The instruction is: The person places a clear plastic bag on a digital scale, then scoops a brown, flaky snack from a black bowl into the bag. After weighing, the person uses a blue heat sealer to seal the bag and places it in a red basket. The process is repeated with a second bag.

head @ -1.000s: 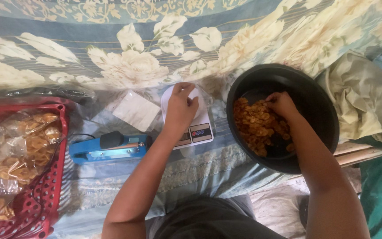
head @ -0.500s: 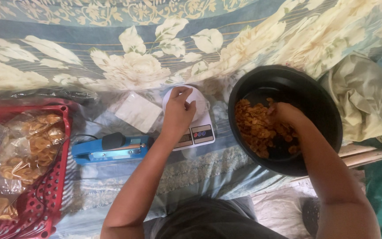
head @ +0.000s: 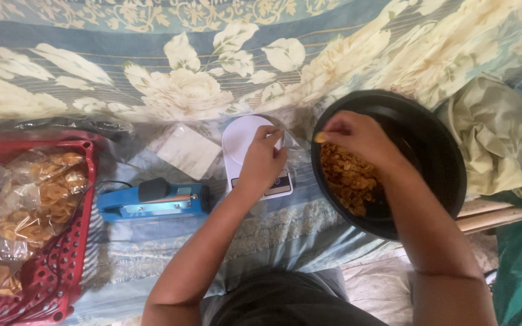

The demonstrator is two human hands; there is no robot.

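- The left hand (head: 262, 158) rests on a white kitchen scale (head: 254, 156), fingers curled together and pinching the edge of a clear plastic bag (head: 290, 140) that stands on the scale's round plate.
- The right hand (head: 357, 140) is raised over the left rim of a big black bowl (head: 436, 163); its fingertips are pressed together on a small pinch of golden chips (head: 319, 137), held just beside the bag's mouth.
- More of the chips (head: 348, 178) lie heaped in the left half of the bowl, under the right wrist.
- The bowl touches or nearly touches the scale on its right side.
- A blue heat sealer (head: 152, 201) lies left of the scale, near the left forearm.
- A flat clear packet (head: 187, 150) lies just beyond the sealer.
- A red plastic basket (head: 61, 265) at the far left holds filled bags of chips (head: 34, 199).
- Everything sits on a floral blue and cream cloth (head: 170, 84); a crumpled pale cloth (head: 502, 139) lies right of the bowl.
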